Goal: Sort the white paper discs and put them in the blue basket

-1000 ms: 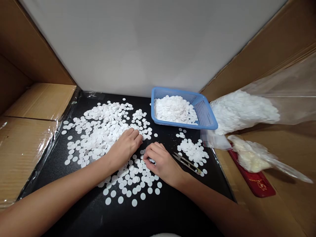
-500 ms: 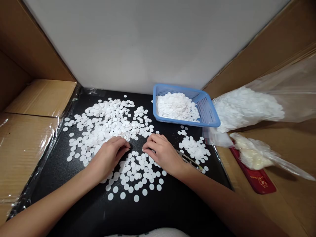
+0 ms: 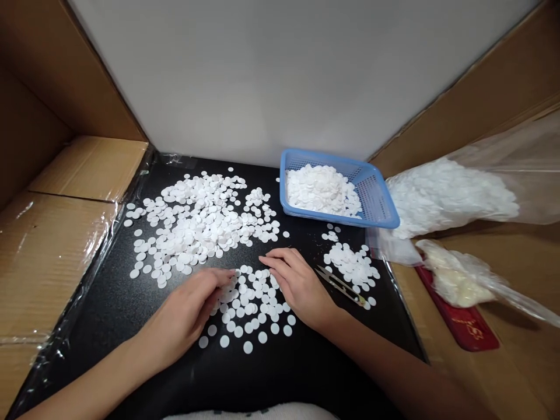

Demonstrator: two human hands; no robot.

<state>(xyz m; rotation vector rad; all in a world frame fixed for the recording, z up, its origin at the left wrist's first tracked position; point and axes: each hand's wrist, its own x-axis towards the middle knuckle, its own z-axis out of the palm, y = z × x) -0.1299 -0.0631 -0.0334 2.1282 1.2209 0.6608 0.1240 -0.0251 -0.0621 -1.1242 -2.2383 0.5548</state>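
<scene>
Curling at the left edge of the near pile of flat white discs, the left hand has its fingers close together, with the tips at the discs – I cannot tell if it is pinching one. The right hand is loosely open at the pile's right edge, its fingers a bit bent. This pile lies on the black counter, between the hands. Behind it is a bigger pile. More discs fill much of the blue basket at the back – and thread snips lie near the right hand.
</scene>
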